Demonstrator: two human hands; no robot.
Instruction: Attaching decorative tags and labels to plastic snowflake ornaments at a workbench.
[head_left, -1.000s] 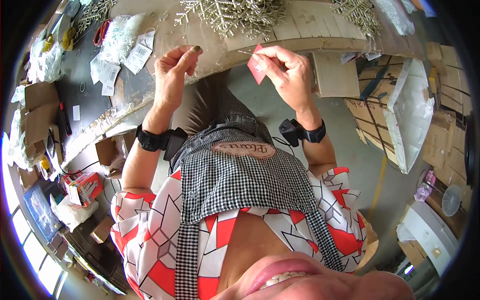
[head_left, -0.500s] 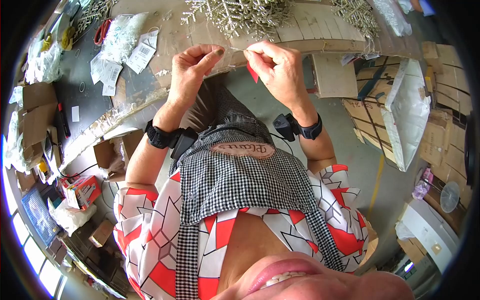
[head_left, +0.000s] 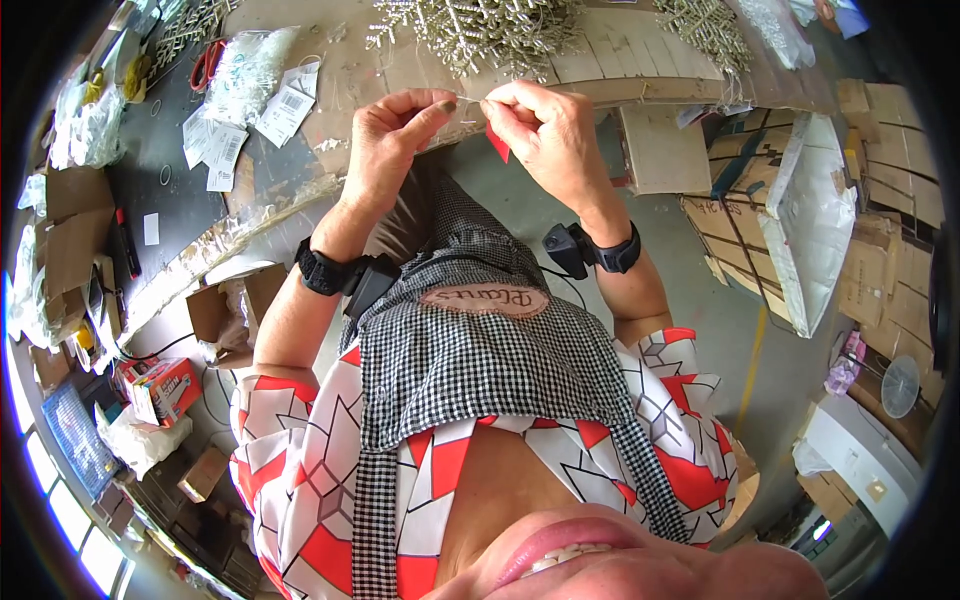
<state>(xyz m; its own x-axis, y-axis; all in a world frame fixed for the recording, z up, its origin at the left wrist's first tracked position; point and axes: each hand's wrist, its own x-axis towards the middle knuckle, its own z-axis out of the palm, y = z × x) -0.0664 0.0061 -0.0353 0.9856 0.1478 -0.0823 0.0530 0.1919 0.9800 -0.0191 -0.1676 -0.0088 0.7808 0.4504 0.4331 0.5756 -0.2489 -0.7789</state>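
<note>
The thread (head_left: 470,103) is stretching between both hands just above the table edge (head_left: 640,95), with a red tag (head_left: 497,143) hanging under the right hand (head_left: 545,135). It looks feather-light, limp and slippery, so pinching near the ends is probably best. The left hand (head_left: 395,135) is pinching one end, the right is pinching the other. Glittery snowflakes (head_left: 490,30) are piling up behind.

White paper tags (head_left: 225,140) with barcodes scattered on dark tabletop near its front edge, beside clear plastic bag (head_left: 245,70). Small red tag (head_left: 498,143) pinched at right hand (head_left: 545,135). Red-and-white carton (head_left: 165,385) on floor under table. Brown cardboard boxes (head_left: 905,180) stacked far right.
</note>
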